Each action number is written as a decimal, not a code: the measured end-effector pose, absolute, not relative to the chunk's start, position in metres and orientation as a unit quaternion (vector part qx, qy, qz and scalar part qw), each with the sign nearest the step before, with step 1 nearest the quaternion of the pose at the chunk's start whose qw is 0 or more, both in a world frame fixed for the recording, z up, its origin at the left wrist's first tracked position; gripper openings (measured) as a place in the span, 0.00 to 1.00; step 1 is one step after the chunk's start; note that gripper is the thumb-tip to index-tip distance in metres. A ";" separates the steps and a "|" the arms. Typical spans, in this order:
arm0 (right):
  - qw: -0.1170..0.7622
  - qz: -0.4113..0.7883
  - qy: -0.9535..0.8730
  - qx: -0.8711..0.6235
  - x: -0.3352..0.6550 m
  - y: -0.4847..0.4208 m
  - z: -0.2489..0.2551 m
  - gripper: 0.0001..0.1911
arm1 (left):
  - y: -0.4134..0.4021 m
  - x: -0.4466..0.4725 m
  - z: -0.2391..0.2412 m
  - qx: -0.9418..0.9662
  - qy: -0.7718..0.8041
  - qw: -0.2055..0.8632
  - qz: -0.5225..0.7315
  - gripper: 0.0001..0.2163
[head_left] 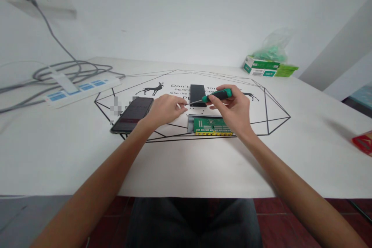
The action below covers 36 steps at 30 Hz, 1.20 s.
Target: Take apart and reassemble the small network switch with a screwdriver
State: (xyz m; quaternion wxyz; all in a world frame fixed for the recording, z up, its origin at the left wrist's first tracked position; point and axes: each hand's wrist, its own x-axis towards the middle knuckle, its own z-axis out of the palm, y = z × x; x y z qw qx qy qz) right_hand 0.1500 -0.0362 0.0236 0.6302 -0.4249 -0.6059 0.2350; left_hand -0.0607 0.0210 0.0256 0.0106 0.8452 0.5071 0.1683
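A screwdriver point(221, 95) with a green and black handle is gripped by my right hand point(238, 110), its shaft slanting down to the left. At the shaft's tip, the thumb and fingers of my left hand point(165, 109) are pinched together; whatever they hold is too small to make out. Below the hands lies a green circuit board point(213, 124) with a yellow strip along its near edge. It sits in a grey metal housing point(191, 124), partly hidden by my right hand. Behind the shaft is a black rectangular cover point(197, 92). Several tiny dark screws point(202, 113) lie between cover and board.
A smartphone point(133, 114) lies beside my left wrist. Farther left are a white power strip point(84, 91) and coiled grey cables point(58, 70). Green and white boxes point(261, 66) with a plastic bag stand at the back right. A red package point(363, 141) is at the right edge.
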 end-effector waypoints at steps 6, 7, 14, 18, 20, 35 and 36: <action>0.625 0.229 -0.612 -0.427 0.151 -0.036 0.022 0.17 | 0.020 -0.060 0.026 0.847 0.506 -0.008 0.164 0.12; 0.624 0.228 -0.612 -0.428 0.151 -0.036 0.022 0.17 | 0.020 -0.060 0.025 0.846 0.507 -0.010 0.163 0.12; 0.624 0.228 -0.612 -0.429 0.149 -0.037 0.023 0.17 | 0.020 -0.059 0.027 0.840 0.520 -0.007 0.155 0.13; 0.629 0.231 -0.611 -0.421 0.149 -0.037 0.023 0.17 | 0.018 -0.058 0.028 0.841 0.520 -0.007 0.151 0.12; 0.627 0.228 -0.614 -0.422 0.149 -0.037 0.023 0.17 | 0.018 -0.058 0.028 0.840 0.521 -0.010 0.151 0.12; 0.625 0.233 -0.612 -0.424 0.150 -0.038 0.024 0.17 | 0.017 -0.057 0.028 0.835 0.522 -0.023 0.173 0.12; 0.627 0.235 -0.611 -0.423 0.150 -0.038 0.024 0.17 | 0.017 -0.057 0.028 0.835 0.521 -0.022 0.177 0.11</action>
